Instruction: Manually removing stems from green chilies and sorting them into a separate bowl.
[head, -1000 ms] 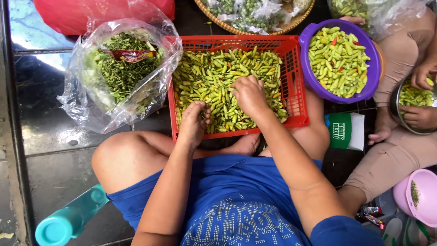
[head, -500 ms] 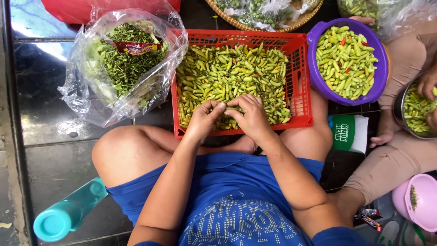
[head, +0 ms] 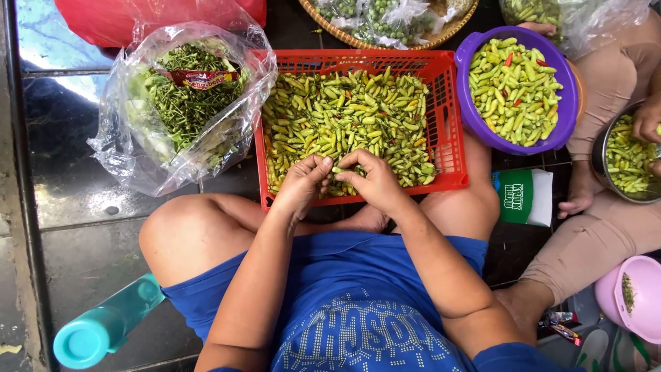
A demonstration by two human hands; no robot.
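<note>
A red plastic basket full of small green and yellowish chilies rests against my crossed legs. My left hand and my right hand meet over its near edge, fingertips together. Between them they pinch one green chili. A clear plastic bag holding green stems lies left of the basket.
A purple bowl of chilies stands right of the basket. Another person sits at the right, a hand in a metal bowl of chilies. A teal bottle lies at lower left, a pink bowl at lower right, a woven basket at the top.
My hands have come out of the chili pile toward the near edge of the basket and closed together on a single chili.
</note>
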